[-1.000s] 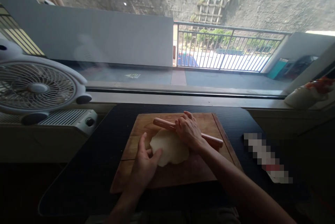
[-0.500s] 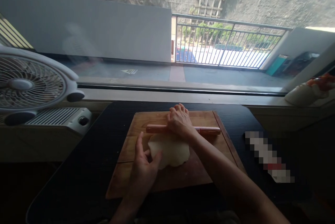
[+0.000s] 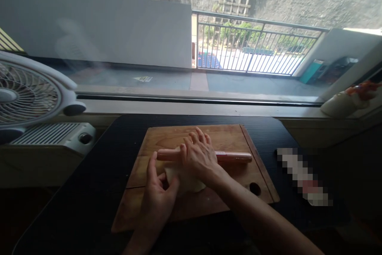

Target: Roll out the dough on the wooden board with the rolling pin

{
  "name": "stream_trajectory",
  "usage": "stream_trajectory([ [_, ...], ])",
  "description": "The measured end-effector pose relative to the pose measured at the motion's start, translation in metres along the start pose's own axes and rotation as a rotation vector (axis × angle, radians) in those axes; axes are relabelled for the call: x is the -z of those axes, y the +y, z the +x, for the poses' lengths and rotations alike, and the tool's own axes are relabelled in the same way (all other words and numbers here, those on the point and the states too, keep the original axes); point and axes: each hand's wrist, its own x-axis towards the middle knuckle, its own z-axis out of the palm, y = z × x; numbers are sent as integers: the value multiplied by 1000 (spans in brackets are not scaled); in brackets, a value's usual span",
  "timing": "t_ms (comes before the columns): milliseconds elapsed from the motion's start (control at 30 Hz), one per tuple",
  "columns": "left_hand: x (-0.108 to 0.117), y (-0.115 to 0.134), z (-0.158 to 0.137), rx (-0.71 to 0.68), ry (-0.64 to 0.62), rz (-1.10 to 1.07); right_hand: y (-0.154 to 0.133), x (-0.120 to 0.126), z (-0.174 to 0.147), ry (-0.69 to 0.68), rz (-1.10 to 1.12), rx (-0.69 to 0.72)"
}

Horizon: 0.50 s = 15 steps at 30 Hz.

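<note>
Nearest, the left hand (image 3: 159, 195) is held with thumb and forefinger spread wide beside the dough's near-left edge; whether that edge is pinched cannot be told. The dough (image 3: 191, 185) is spread flat on the wooden board (image 3: 223, 133), partly hidden by the hands. Across its far part the rolling pin (image 3: 235, 157) is pressed by the right hand (image 3: 200, 155), whose fingers are extended over it, unwrapped. The board is supported by a dark worktop (image 3: 89, 191). Beyond, a railing (image 3: 253, 48) is seen through glass.

Dough (image 3: 186, 180) partly hidden, fan (image 3: 36, 95) cut off, pixelated item (image 3: 303, 175) unclear
</note>
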Motion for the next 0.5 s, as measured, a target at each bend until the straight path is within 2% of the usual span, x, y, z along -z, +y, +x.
stream_trajectory([
  [67,0,-1,0,-15,-1,2,2,0,4,11,-17,-25],
  [200,-1,-1,1,-5,11,-44,10,0,24,-69,8,-184],
  [267,-2,-1,1,4,25,-54,7,0,17,-51,23,-148],
  [367,-2,-2,1,6,44,-43,0,-1,1,52,1,-31],
  [433,-2,-2,1,-1,41,-33,2,-2,6,78,-18,-41],
  [500,-2,-2,2,-6,33,-27,8,-3,21,49,-13,-113],
])
